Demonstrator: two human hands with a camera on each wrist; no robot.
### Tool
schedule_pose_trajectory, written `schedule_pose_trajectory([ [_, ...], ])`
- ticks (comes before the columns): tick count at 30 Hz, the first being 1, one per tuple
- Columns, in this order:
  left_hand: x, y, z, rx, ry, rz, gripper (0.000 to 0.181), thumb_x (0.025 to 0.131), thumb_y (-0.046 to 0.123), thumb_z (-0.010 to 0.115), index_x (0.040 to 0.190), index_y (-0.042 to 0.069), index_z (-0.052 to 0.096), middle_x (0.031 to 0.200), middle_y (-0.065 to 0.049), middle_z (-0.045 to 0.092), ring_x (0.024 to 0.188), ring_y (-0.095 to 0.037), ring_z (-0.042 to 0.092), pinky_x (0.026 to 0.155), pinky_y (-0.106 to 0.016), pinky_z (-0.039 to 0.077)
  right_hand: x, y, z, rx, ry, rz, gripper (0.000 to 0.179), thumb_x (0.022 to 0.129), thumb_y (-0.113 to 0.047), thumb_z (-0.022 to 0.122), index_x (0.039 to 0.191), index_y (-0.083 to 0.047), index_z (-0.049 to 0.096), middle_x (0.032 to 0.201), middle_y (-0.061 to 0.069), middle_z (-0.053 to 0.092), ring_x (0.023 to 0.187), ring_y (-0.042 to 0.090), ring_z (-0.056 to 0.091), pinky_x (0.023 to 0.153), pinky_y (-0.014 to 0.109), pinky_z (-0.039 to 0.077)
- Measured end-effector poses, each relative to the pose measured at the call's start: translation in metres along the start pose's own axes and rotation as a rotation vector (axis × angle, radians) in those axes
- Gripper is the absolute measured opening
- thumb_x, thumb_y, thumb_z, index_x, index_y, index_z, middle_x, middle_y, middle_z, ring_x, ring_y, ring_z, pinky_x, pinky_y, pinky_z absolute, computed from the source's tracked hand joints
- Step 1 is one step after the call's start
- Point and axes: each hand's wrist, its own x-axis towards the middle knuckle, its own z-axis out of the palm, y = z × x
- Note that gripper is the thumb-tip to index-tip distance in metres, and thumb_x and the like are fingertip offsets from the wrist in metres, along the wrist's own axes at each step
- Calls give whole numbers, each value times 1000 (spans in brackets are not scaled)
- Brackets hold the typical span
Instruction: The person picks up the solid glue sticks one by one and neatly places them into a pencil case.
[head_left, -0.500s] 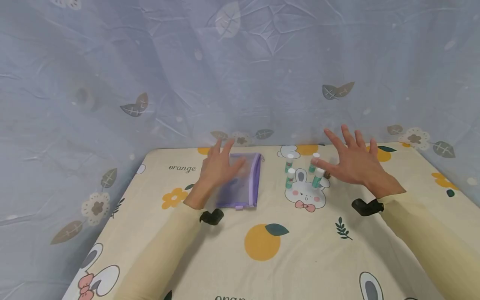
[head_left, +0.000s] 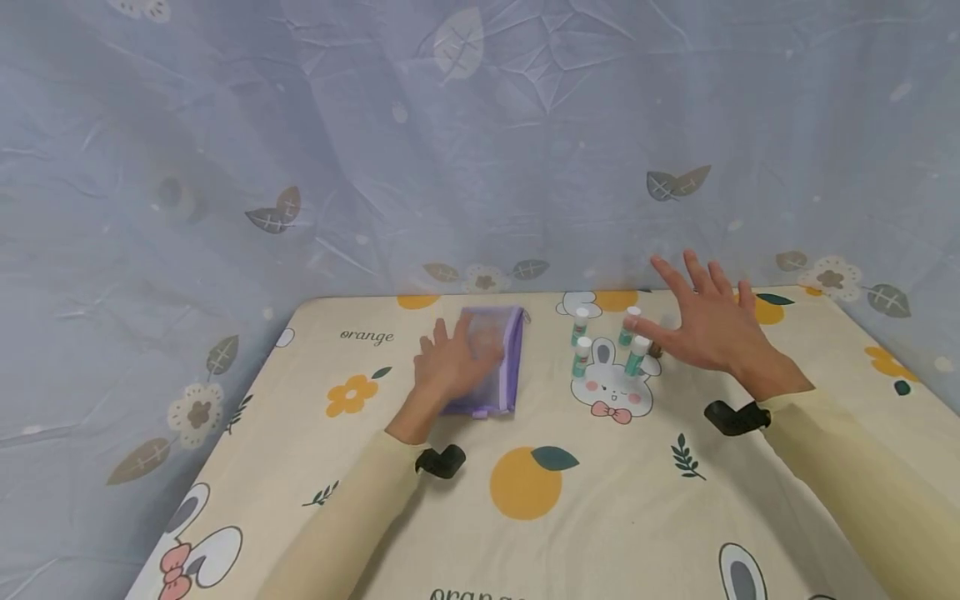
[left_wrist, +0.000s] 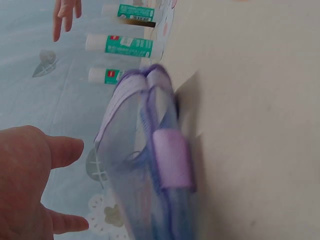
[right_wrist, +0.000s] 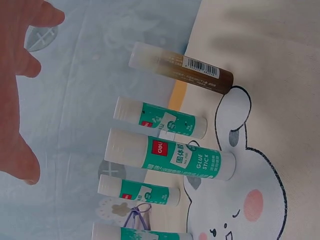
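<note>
A purple mesh zip pouch [head_left: 510,367] lies flat on the table, left of centre. My left hand [head_left: 453,367] hovers over its left part with fingers spread and nothing held. In the left wrist view the thumb and a finger stand apart from the pouch [left_wrist: 172,155]. Several upright green glue sticks [right_wrist: 175,156] with white caps stand in a cluster on the right. Behind them stands a brown tube [right_wrist: 190,70] with a clear cap, partly hidden by a glue stick in the head view. My right hand [head_left: 716,329] is held in the air beside the cluster, fingers spread, touching nothing.
A cream tablecloth [head_left: 420,542] printed with oranges, flowers and rabbits covers the table. A blue-grey patterned curtain [head_left: 480,150] hangs behind the far edge and along the left side. Black wrist straps [head_left: 441,461] show at both cuffs.
My left hand has moved right and lower over the pouch, its fingers still spread. The right hand, the glue sticks and the pouch look the same.
</note>
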Motion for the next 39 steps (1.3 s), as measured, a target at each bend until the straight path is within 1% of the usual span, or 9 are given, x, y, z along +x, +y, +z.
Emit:
schedule_pose_trajectory([
  [4,-4,4,5,9,14,-13,87,96,66,58,167,23,30,171,-29,26,148,-59,36,113,-72,37,0,1,0,8,14,-1,107,92,-80,57,173,-28,9,178,26,-2,158,63,6,119,84,-1],
  [8,-6,5,10,-6,27,-24,91,95,69,58,166,19,32,168,-31,29,145,-59,38,113,-71,37,1,1,-2,11,26,-6,106,93,-79,56,173,-27,10,177,27,1,158,62,8,119,83,0],
  [14,-8,7,13,-12,14,-31,101,93,72,60,166,8,30,170,-35,23,150,-62,31,118,-73,32,1,-1,-5,28,39,-8,104,94,-76,57,173,-27,8,177,27,1,157,62,9,119,83,0],
  [17,-9,6,17,2,17,-31,103,93,72,60,165,6,30,170,-35,22,151,-62,31,118,-72,32,1,-2,-6,44,45,-5,104,95,-74,58,173,-28,8,177,26,0,158,62,8,119,83,0],
  [22,-9,7,22,-7,33,-14,95,93,72,61,162,11,38,169,-36,24,148,-61,35,116,-72,34,-1,-3,-5,59,59,-4,103,95,-72,59,173,-27,7,177,27,0,158,62,9,119,84,2],
  [29,-11,9,27,-21,45,-6,91,94,67,64,161,11,38,169,-36,23,151,-60,33,119,-72,32,-2,-6,-4,112,87,5,103,96,-70,60,173,-27,6,178,25,0,159,59,11,120,83,3],
  [32,-12,10,28,-32,55,15,82,96,62,64,159,15,42,164,-35,31,144,-57,42,114,-70,37,-3,-7,-3,151,102,17,100,98,-68,58,173,-25,6,178,24,1,160,57,13,120,83,7],
  [35,-14,11,28,-41,59,28,76,97,59,64,158,17,45,154,-31,42,131,-51,51,107,-66,43,-3,-8,-1,219,110,41,98,100,-64,59,173,-25,7,179,22,3,161,55,14,119,83,13],
  [39,-15,14,27,-35,61,31,73,98,56,64,157,17,46,142,-26,48,118,-43,54,99,-62,46,-7,-8,0,347,135,89,97,100,-62,62,173,-26,8,180,17,10,161,51,18,119,80,23],
])
